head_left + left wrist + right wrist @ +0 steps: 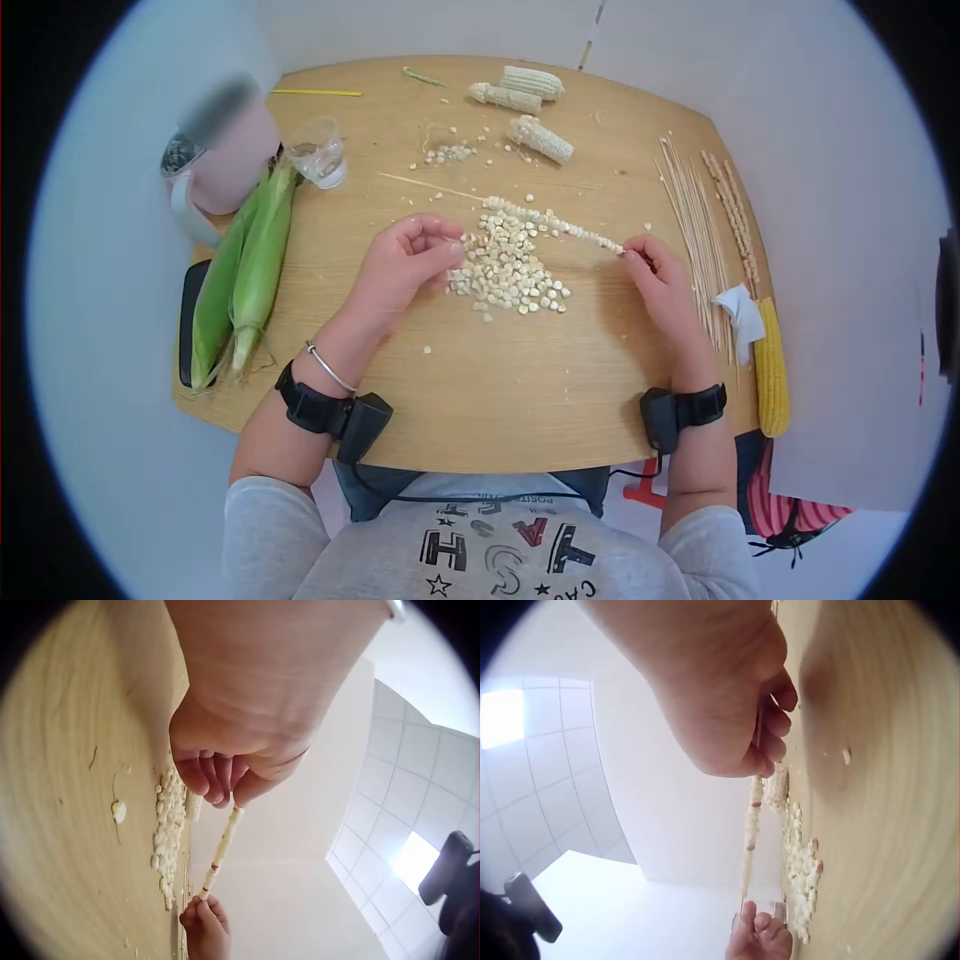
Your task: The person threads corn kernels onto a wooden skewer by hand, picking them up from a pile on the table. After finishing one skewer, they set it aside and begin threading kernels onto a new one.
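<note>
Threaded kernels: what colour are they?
The threaded kernels are mostly creamy white with a few reddish ones, clearest in the right wrist view.

Hands could pass freely over the broad bare stretch of desk [480, 400] on the person's side of the kernel pile [512, 270], where one loose kernel [428, 350] lies. On its far side, the strung stick [560, 225] slants above the desk like a bar, with the stripped cobs [540, 138] beyond. Left of the pile, the left hand [405, 262] crowds its edge; farther left come a bare gap, then the leafy corn [262, 265], cup [318, 155] and jug [240, 150]. Right of it, bare desk leads to the right hand [662, 285], with thin sticks [692, 230] farther out.
</note>
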### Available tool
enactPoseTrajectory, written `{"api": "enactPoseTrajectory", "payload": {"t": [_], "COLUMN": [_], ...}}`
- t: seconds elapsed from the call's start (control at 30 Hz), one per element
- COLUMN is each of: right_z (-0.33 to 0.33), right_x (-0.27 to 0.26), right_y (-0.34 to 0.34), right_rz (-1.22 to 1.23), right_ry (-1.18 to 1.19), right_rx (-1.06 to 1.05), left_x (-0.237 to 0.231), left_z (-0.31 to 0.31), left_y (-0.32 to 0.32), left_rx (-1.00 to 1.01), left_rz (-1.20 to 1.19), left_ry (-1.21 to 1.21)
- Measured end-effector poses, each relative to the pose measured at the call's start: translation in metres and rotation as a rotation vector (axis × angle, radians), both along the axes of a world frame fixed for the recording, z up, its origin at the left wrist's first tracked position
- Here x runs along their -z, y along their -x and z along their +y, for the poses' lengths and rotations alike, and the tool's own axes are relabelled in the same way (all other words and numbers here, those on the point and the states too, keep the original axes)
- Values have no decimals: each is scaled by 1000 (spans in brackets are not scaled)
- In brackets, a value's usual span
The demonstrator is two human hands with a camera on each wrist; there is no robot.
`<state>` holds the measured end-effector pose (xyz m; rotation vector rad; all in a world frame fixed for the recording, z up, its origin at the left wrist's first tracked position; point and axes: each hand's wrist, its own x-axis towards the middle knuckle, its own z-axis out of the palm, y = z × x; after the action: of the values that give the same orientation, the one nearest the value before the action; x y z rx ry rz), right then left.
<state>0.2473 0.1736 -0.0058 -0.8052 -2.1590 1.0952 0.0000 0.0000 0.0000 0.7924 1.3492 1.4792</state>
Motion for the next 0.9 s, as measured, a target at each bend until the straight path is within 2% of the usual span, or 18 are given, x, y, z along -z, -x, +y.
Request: {"api": "enactPoseTrajectory", "payload": {"t": [0.1, 0.17, 0.2, 0.27, 0.47, 0.8, 0.87, 0.9], "right_z": [3, 3, 3, 1, 5, 4, 5, 5], "right_x": [4, 1, 1, 1, 3, 2, 2, 2], "right_y": [-1, -3, -2, -2, -2, -2, -2, -3], "right_rz": [50, 31, 33, 37, 25, 27, 22, 22], "right_ry": [-18, 11, 14, 11, 22, 17, 22, 21], "right_rx": [26, 27, 29, 33, 27, 21, 29, 28], "left_x": [-2, -2, -1, 3, 6, 4, 1, 1], "left_z": [-1, -1, -1, -3, -3, -1, -1, -1], "left_y": [-3, -4, -3, 0, 1, 0, 0, 0], "left_rx": [-48, -41, -38, -21, -2, 1, 21, 20], "left_rz": [124, 845, 848, 1050, 1282, 1089, 934, 934], "left_ry": [2, -40, -39, -71, -73, -14, 7, 7]}}
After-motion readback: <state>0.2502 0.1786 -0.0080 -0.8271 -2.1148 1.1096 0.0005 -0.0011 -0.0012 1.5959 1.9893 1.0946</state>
